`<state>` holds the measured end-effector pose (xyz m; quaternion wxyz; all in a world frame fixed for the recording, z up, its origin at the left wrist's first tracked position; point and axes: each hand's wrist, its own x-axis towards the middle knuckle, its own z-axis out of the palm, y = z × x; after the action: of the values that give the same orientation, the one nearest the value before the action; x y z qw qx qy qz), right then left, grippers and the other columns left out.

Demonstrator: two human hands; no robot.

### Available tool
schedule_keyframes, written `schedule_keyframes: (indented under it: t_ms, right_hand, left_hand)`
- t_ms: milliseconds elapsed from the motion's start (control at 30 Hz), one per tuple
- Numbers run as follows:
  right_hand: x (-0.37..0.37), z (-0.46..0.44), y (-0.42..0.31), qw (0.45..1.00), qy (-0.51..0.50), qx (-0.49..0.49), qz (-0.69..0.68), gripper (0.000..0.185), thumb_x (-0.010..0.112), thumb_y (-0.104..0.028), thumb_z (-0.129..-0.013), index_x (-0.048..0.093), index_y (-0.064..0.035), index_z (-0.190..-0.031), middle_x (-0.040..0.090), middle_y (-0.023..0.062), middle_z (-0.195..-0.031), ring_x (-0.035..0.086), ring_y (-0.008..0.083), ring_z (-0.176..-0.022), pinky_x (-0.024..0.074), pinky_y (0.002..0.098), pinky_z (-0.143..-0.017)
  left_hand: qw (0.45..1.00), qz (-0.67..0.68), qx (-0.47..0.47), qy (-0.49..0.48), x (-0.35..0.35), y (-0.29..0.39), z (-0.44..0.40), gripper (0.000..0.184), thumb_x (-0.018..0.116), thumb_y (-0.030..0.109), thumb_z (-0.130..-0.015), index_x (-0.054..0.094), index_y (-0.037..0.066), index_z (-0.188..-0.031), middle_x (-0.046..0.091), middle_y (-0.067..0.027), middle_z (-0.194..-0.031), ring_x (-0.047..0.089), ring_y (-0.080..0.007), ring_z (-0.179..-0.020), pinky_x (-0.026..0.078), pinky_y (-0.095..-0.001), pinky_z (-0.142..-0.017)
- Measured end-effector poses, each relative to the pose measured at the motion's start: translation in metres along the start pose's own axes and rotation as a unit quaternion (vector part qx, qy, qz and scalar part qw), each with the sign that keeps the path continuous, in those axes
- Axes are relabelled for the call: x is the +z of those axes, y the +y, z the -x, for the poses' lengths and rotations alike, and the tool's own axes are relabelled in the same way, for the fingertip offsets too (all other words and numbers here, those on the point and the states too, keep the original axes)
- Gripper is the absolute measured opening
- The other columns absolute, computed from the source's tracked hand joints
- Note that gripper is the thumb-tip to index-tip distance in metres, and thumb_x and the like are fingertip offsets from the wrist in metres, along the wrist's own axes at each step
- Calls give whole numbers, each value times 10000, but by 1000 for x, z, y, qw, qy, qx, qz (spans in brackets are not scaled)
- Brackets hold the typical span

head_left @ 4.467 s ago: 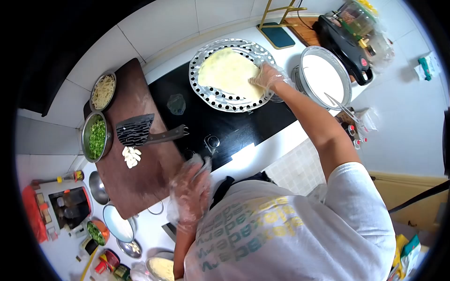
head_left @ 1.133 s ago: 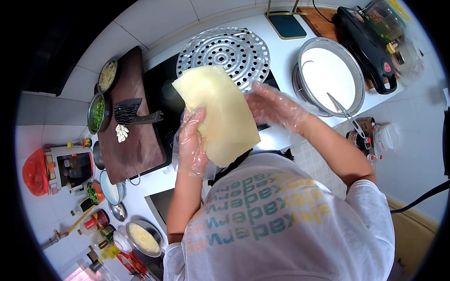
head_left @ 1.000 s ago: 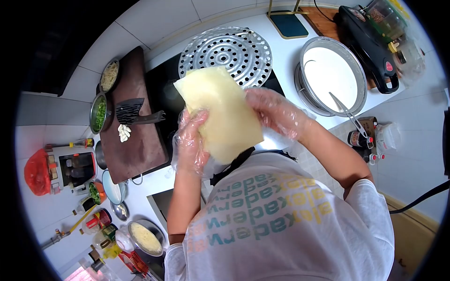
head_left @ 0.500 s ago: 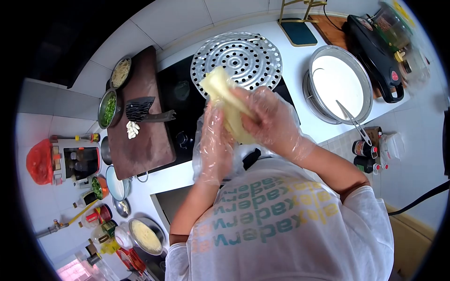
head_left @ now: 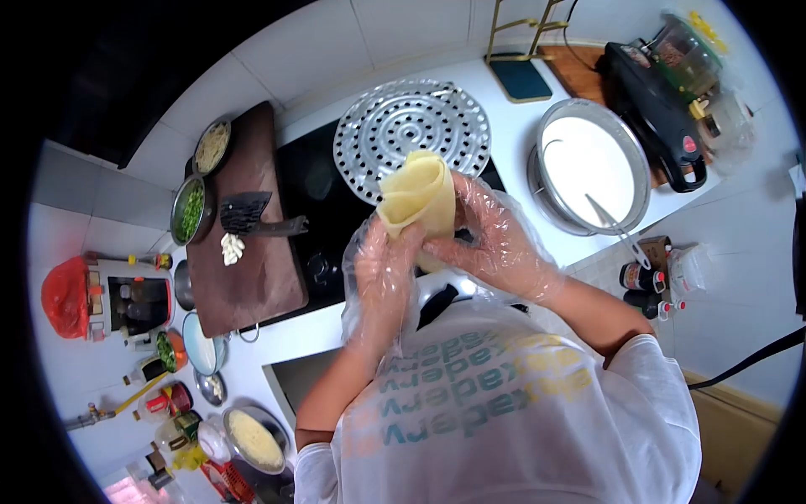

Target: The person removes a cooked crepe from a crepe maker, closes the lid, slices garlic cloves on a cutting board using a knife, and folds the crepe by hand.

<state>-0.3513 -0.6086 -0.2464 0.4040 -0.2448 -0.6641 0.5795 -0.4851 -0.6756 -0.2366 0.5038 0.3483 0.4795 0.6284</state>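
Note:
A thin, soft-looking pale yellow sheet, curled into a tube with an open upper end, stands upright between my two hands. Whether it is dough, pancake or bean curd skin I cannot tell. My left hand, in a clear plastic glove, grips its lower left side. On the other side my right hand, gloved the same way, has its thumb across the front and fingers around the right edge. Just beyond the roll lies a round perforated metal steamer plate over the black cooktop.
Left, a brown cutting board bears a black-bladed cleaver and white pieces. Beside it stand bowls of chopped greens and pale shreds. Right, a metal pot of white liquid holds a ladle.
The sheet has gone from flattened and tilted to a rounded, upright tube with its opening showing. My right hand's fingers have spread out along its side. The view has shifted slightly.

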Motion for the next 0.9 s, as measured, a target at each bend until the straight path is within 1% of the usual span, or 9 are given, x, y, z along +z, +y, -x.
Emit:
schedule_keyframes:
  t_ms: [33, 167, 200, 300, 333, 400, 500, 633, 900]
  right_hand:
    - [-1, 1, -4, 998, 3, 39, -41, 662, 709, -129, -789, 344, -28, -1331, 451, 112, -1237, 536, 170, -1043, 464, 300, -872]
    - [-3, 1, -20, 993, -40, 67, -89, 624, 674, -112, -821, 336, -33, -1339, 529, 93, -1145, 547, 146, -1007, 466, 272, -846]
    - [-2, 2, -20, 995, -40, 54, -67, 512, 652, -132, -837, 413, -32, -1280, 579, 88, -1046, 567, 139, -945, 480, 290, -786]
    - [-11, 7, -42, 986, -115, 75, 89, 389, 637, -178, -839, 506, -27, -1173, 595, 100, -997, 603, 183, -854, 481, 311, -736]
    - [-11, 11, -52, 978, -111, 22, 174, 310, 611, -215, -835, 561, -30, -1079, 607, 111, -945, 615, 243, -792, 480, 338, -688]
    - [-22, 14, -49, 947, -219, -132, 195, 304, 596, -220, -832, 573, -19, -1060, 613, 120, -946, 613, 290, -796, 485, 361, -672]
    - [-4, 14, -67, 896, -203, -378, 109, 276, 603, -218, -816, 591, -19, -1007, 612, 128, -939, 610, 297, -766, 484, 388, -648]
    - [-4, 5, -77, 849, -239, -429, 195, 280, 608, -222, -812, 590, -21, -1006, 610, 130, -941, 607, 304, -776, 482, 397, -652]
    - [8, -3, -76, 817, -259, -437, 272, 288, 618, -229, -803, 588, -26, -1005, 605, 135, -945, 601, 318, -794, 478, 414, -660]
  left_hand:
    - [999, -53, 8, -2, 0, 1, 0, 353, 547, 62, -891, 495, 13, -1237, 529, -51, -1187, 509, -113, -1054, 415, -251, -877]
    - [999, -27, 41, -10, 0, 4, -8, 310, 610, 41, -832, 589, 4, -1139, 567, -64, -1146, 487, -135, -1115, 387, -259, -931]
    - [996, -68, 57, -19, -3, 4, -8, 311, 633, 48, -804, 608, 13, -1113, 571, -83, -1151, 476, -167, -1143, 371, -288, -959]
    - [971, -167, 155, -68, -5, 19, -7, 311, 679, 96, -756, 642, 35, -1059, 573, -116, -1170, 463, -228, -1183, 351, -357, -994]
    - [945, -195, 243, -102, -5, 33, -8, 306, 689, 131, -748, 652, 44, -1040, 575, -118, -1173, 466, -240, -1184, 353, -382, -993]
    - [886, -202, 386, -159, -3, 52, -2, 305, 708, 201, -732, 672, 60, -1000, 580, -121, -1180, 472, -264, -1186, 356, -432, -990]
    - [848, -167, 460, -205, -10, 64, 20, 300, 701, 204, -738, 672, 61, -1000, 583, -119, -1177, 472, -268, -1184, 357, -435, -987]
    - [846, -133, 476, -201, -26, 63, 49, 294, 691, 208, -745, 672, 61, -999, 586, -117, -1172, 473, -274, -1182, 359, -439, -984]
    - [856, -116, 480, -149, -55, 58, 74, 284, 671, 217, -760, 672, 62, -999, 593, -113, -1163, 475, -285, -1178, 362, -447, -977]
